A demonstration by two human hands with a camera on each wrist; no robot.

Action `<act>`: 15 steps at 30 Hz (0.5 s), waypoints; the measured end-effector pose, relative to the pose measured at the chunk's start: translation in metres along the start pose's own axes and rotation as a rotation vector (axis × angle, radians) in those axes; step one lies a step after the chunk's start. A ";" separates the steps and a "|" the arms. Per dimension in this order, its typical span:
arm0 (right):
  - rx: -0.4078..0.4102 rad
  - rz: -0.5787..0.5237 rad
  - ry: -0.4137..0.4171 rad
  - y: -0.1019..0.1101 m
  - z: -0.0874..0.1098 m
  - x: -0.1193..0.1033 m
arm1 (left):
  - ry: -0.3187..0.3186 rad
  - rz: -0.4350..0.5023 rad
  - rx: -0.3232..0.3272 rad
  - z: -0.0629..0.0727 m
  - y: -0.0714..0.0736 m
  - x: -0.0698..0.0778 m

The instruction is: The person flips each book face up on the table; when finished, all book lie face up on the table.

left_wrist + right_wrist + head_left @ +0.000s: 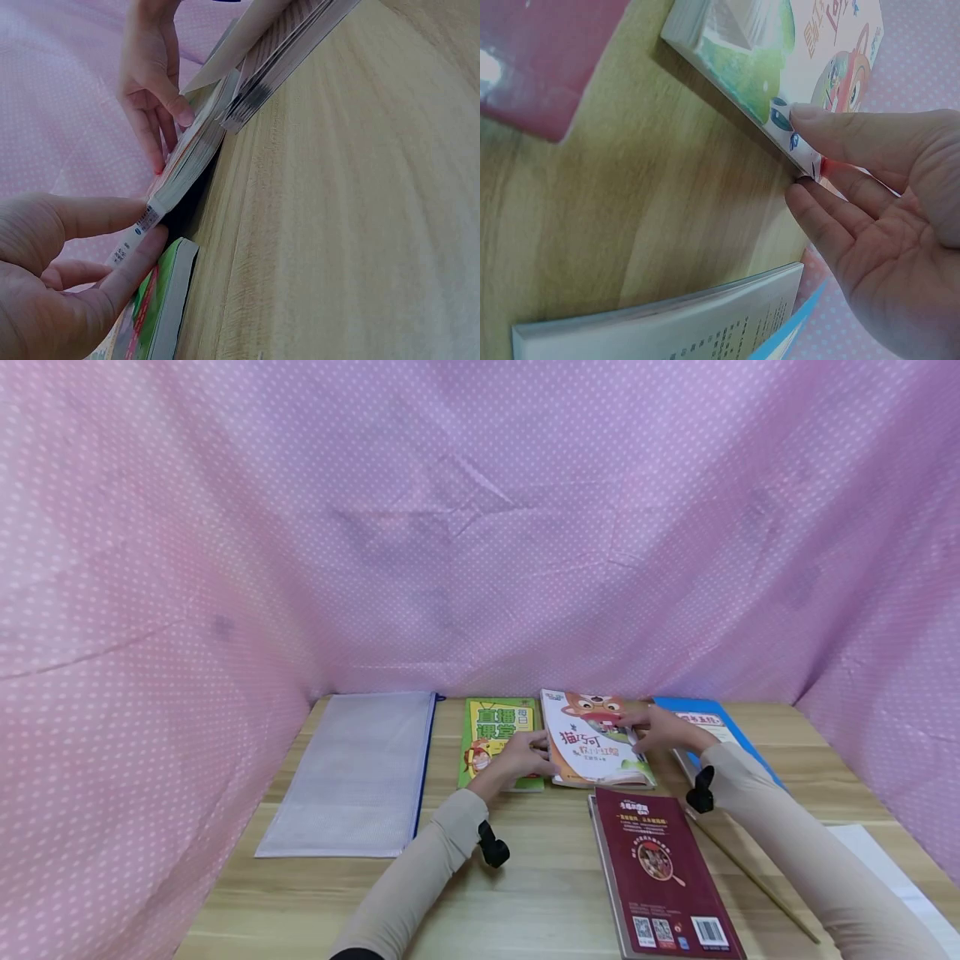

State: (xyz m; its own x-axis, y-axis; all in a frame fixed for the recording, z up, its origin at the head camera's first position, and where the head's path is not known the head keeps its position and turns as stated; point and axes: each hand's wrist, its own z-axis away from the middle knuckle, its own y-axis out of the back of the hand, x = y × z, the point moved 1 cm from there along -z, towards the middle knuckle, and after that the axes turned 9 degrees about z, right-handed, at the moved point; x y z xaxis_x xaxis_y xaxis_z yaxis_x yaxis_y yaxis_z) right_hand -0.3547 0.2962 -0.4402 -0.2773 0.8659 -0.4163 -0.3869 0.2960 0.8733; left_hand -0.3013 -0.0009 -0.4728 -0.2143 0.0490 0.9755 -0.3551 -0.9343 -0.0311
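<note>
Both hands hold a white paperback (581, 760) with an orange cartoon animal on its cover. The left hand (521, 756) pinches its spine; in the left wrist view, thumb and fingers sit on either side of the white spine (142, 221), which is raised off the table. On the opposite edge, the right hand (660, 729) grips the book, thumb on the cover and fingers at the edge and below, as the right wrist view shows. A green book (504, 714) lies just left of the paperback, partly behind the left hand.
A maroon book (660, 877) lies back cover up in front, a thin stick (757, 881) beside it. At right are a blue folder (738, 739), a pale booklet (667, 322) and white paper (892, 877). A white mesh zip pouch (352, 768) lies left. Pink dotted cloth (480, 568) hangs behind.
</note>
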 end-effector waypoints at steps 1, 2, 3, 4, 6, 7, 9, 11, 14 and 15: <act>0.002 -0.003 -0.002 0.000 0.000 0.000 | 0.003 -0.007 0.005 0.001 -0.001 0.001; 0.003 -0.009 -0.011 0.000 0.001 0.000 | 0.007 -0.015 0.011 0.001 -0.001 0.001; 0.003 -0.013 -0.018 0.000 0.001 -0.001 | 0.010 -0.026 0.016 0.001 -0.001 0.002; 0.004 -0.013 -0.020 0.000 0.001 -0.001 | 0.012 -0.038 0.019 0.002 -0.002 0.002; 0.001 -0.012 -0.031 0.000 0.002 -0.003 | 0.010 -0.054 0.030 0.002 -0.002 0.003; 0.001 -0.014 -0.037 0.000 0.002 -0.004 | 0.009 -0.062 0.032 0.002 -0.003 0.003; 0.003 -0.016 -0.045 0.000 0.003 -0.006 | 0.006 -0.068 0.038 0.002 -0.003 0.004; 0.007 -0.018 -0.045 -0.001 0.003 -0.006 | 0.002 -0.067 0.040 0.002 -0.003 0.004; 0.017 -0.026 -0.039 -0.001 0.003 -0.005 | -0.009 -0.079 0.032 0.002 -0.003 0.004; 0.019 -0.029 -0.033 -0.001 0.004 -0.005 | -0.012 -0.086 0.029 0.002 -0.003 0.004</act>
State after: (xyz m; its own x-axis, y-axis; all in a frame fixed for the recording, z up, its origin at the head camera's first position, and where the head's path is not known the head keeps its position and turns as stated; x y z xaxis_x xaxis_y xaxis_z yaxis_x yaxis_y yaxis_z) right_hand -0.3500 0.2932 -0.4380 -0.2372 0.8694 -0.4334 -0.3772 0.3287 0.8658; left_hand -0.2990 0.0011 -0.4679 -0.1730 0.1255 0.9769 -0.3452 -0.9367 0.0592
